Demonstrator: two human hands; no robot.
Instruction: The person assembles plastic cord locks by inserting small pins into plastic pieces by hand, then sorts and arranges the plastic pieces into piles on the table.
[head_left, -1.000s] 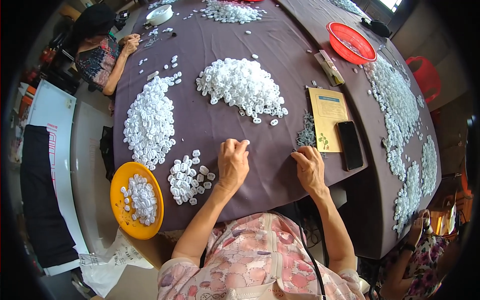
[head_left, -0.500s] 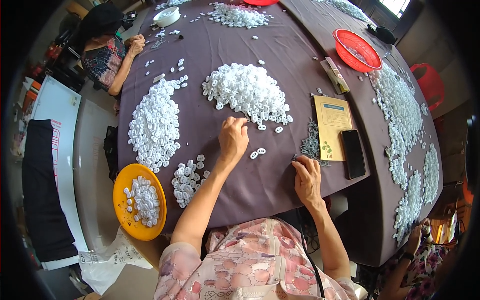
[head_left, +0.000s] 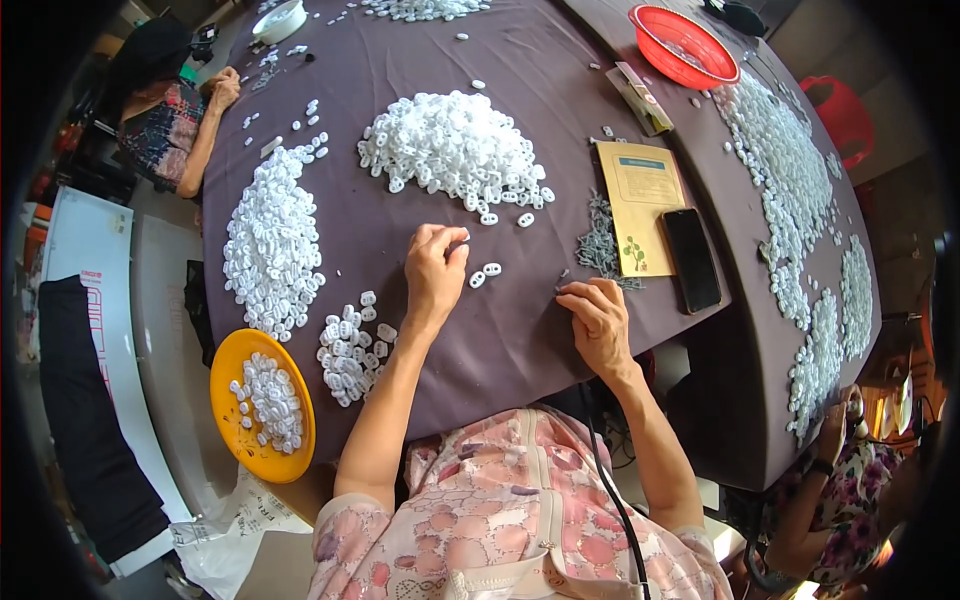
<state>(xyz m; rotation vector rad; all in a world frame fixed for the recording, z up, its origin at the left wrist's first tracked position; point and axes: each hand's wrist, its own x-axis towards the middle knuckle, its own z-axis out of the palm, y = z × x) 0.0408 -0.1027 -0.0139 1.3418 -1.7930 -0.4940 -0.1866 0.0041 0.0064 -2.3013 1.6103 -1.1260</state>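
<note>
My left hand (head_left: 434,278) is pinched, with a small white oval plastic piece (head_left: 465,236) at its fingertips. Just beyond it lies a large pile of the same two-holed white pieces (head_left: 455,150). Two loose white pieces (head_left: 485,274) rest on the cloth between my hands. Thumb and fingers of my right hand (head_left: 598,322) close on a small grey piece (head_left: 563,276); its exact shape is too small to make out. Beside that hand is a heap of thin grey pieces (head_left: 598,240), partly against a tan envelope (head_left: 640,210).
A black phone (head_left: 691,260) overlaps the envelope. More white pieces (head_left: 272,245) are heaped at left, near a yellow plate (head_left: 305,400) at the table edge. A red basket (head_left: 690,75) stands far right. Other people sit at far left (head_left: 165,130) and lower right (head_left: 840,500).
My left hand has drawn back from the pile's near edge toward me, a white piece showing at its fingertips. My right hand stays nearly in place. The whole view has shifted.
</note>
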